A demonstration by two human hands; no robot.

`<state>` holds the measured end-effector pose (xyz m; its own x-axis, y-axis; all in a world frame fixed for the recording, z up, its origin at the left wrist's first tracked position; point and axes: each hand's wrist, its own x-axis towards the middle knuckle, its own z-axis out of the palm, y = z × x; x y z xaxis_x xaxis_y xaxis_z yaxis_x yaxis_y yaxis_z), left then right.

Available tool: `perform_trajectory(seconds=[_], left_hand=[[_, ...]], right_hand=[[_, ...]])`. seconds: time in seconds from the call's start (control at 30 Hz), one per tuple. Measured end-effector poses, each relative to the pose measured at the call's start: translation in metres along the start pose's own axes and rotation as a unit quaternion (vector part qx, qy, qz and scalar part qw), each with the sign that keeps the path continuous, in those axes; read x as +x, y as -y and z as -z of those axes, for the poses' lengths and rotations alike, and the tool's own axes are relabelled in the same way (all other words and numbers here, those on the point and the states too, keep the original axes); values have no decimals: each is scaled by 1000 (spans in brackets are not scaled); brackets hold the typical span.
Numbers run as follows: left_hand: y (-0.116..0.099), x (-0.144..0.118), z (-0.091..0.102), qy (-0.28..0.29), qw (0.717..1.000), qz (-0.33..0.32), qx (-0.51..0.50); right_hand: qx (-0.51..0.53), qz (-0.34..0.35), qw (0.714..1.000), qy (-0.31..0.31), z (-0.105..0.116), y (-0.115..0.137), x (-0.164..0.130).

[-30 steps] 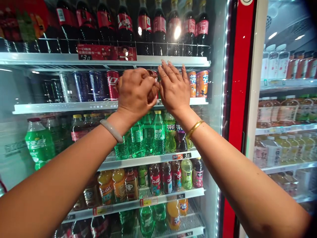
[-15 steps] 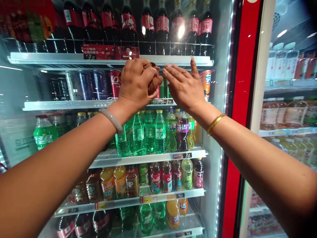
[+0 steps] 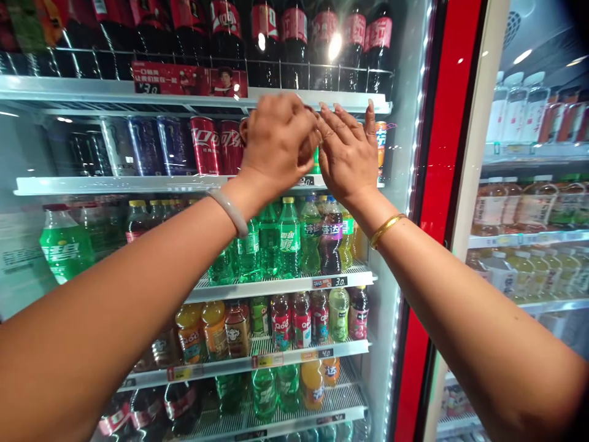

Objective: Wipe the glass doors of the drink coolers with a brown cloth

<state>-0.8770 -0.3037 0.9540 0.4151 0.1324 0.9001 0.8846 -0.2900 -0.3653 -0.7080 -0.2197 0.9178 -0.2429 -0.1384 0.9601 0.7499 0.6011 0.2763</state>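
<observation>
My left hand (image 3: 276, 138), with a grey bangle at its wrist, is raised in front of a glass-fronted drinks cooler. Its fingers are curled round a bunched brown cloth (image 3: 305, 147), mostly hidden by the hand and slightly blurred. Close beside it, my right hand (image 3: 352, 150) has its fingers stretched out and pointing up, with a gold bangle (image 3: 387, 231) below. It holds nothing that I can see. The left fingers meet or overlap the right hand's edge; I cannot tell whether they touch. Both hands are at the height of the can shelf, apparently against the glass.
Behind the glass, cola bottles (image 3: 225, 37) stand on the top shelf, red cans (image 3: 205, 146) below, then green soda bottles (image 3: 289, 236) and juice bottles (image 3: 280, 319). A red door frame (image 3: 453, 92) runs down the right, with another stocked cooler beyond it.
My left hand has moved right with the brown cloth, closing the gap to my right hand. The right hand stays nearly in place. The view has shifted slightly, so the shelves appear further left and higher.
</observation>
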Motion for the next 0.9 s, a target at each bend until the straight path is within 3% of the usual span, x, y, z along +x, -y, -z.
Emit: perform_trajectory(seconds=[0.1, 0.23, 0.4, 0.6, 0.77, 0.9], left_hand=[[-14, -10, -7, 62, 998, -27, 13], [-2, 1, 7, 97, 994, -48, 22], [-2, 10, 9, -21, 996, 88, -6], [-32, -16, -17, 22, 1000, 15, 1], [-41, -15, -23, -45, 997, 58, -18], [-60, -12, -38, -115, 984, 117, -72]], right_hand=[[38, -6, 999, -13, -1, -4, -2], [61, -13, 998, 0, 1, -4, -5], [47, -20, 999, 6, 4, 0, -6], [57, -28, 998, -20, -4, -7, -3], [118, -37, 989, -81, -2, -11, -11], [156, 8, 984, -89, 7, 3, -29]])
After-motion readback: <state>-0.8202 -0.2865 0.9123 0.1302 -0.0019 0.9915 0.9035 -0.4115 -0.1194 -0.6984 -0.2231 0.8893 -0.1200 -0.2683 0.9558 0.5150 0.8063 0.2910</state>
